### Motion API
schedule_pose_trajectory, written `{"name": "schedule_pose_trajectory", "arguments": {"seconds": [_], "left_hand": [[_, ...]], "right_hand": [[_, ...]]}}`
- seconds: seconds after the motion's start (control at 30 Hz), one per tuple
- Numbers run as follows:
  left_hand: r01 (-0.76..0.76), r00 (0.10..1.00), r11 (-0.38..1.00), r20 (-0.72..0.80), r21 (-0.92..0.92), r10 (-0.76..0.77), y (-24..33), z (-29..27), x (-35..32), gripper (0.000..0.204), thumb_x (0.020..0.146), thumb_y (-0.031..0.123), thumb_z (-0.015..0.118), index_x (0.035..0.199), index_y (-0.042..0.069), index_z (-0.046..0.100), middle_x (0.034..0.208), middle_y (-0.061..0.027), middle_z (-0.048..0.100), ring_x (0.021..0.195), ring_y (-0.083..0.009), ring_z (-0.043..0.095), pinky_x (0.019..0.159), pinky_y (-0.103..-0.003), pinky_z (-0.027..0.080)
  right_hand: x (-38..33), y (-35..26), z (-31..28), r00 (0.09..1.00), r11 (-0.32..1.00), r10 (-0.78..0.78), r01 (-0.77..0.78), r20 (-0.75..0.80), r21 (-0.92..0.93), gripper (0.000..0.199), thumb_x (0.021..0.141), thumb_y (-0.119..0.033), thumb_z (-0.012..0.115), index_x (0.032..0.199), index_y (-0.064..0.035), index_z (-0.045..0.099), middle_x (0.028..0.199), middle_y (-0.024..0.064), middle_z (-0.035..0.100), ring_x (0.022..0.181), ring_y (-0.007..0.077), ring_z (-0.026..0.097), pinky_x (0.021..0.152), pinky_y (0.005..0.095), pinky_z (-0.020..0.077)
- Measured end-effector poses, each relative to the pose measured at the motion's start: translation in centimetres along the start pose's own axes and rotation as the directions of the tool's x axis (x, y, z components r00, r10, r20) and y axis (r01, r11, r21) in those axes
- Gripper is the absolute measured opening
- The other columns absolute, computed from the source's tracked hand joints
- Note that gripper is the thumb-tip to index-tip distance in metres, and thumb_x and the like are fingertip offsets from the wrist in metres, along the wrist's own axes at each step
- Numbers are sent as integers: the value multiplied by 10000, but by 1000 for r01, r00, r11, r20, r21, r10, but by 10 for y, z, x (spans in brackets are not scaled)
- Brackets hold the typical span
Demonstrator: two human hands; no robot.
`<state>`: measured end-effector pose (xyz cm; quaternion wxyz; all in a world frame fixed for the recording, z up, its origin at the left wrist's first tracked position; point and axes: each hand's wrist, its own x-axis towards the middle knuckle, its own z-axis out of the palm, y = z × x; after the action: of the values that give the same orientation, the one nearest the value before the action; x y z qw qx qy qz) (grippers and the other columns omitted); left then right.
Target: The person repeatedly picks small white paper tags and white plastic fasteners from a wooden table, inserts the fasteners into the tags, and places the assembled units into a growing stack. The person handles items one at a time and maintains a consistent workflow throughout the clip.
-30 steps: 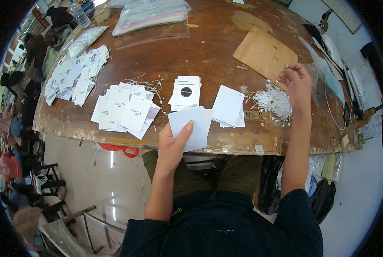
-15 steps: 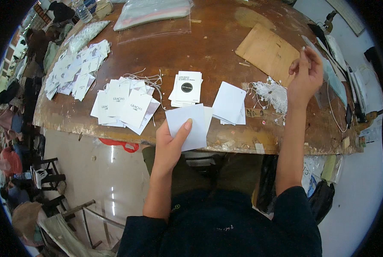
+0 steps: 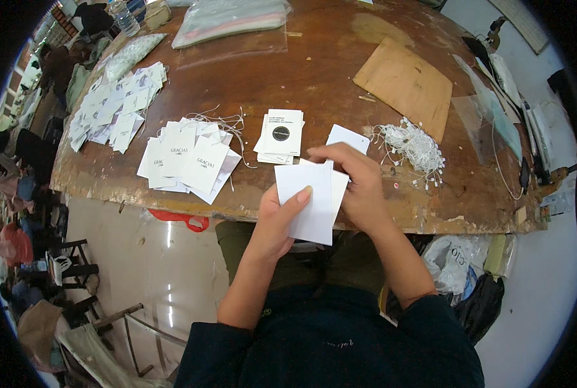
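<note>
My left hand point(image 3: 277, 223) grips a few blank white card tags point(image 3: 311, 216), its thumb flat on the top one. At their upper right edge is my right hand point(image 3: 363, 184), fingers curled and closed. Whatever sits between those fingertips is hidden. Just behind the right hand lies a stack of white cards point(image 3: 348, 137), partly covered by it. A pile of white tag strings point(image 3: 412, 147) is to its right. Beyond the held tags stands a small stack of printed cards with a black disc point(image 3: 282, 132).
Printed tags with strings point(image 3: 188, 155) are heaped at left, with another tag heap point(image 3: 114, 107) farther back. A thin wooden board point(image 3: 405, 84) lies at right. Clear plastic bags point(image 3: 230, 22) rest at the far side. The wooden table's point(image 3: 340, 84) worn front edge runs before me.
My right hand has come down from the raised position at right to the edge of the held tags. My left hand has shifted slightly right and down with the tags.
</note>
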<state>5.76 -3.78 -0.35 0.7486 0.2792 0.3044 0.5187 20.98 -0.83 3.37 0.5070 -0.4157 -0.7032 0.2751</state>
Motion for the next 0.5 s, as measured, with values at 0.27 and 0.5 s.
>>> {"name": "schedule_pose_trajectory", "arguments": {"seconds": [0.27, 0.5], "left_hand": [[-302, 899, 946, -293, 121, 324, 19, -10, 7, 306, 945, 127, 615, 1193, -36, 544, 1068, -113, 654, 919, -162, 651, 809, -316, 542], [-304, 902, 867, -174, 394, 396, 13, -8, 8, 338, 947, 186, 637, 1181, -51, 581, 1053, -91, 650, 896, -119, 616, 761, -254, 501]], "right_hand": [[-21, 26, -26, 948, 894, 311, -316, 69, 318, 75, 890, -52, 601, 856, 10, 623, 824, 73, 577, 685, 166, 550, 593, 287, 454], [-11, 12, -37, 930, 688, 154, 141, -333, 712, 170, 899, -13, 561, 732, -11, 529, 737, 48, 512, 661, 126, 516, 578, 264, 450]]}}
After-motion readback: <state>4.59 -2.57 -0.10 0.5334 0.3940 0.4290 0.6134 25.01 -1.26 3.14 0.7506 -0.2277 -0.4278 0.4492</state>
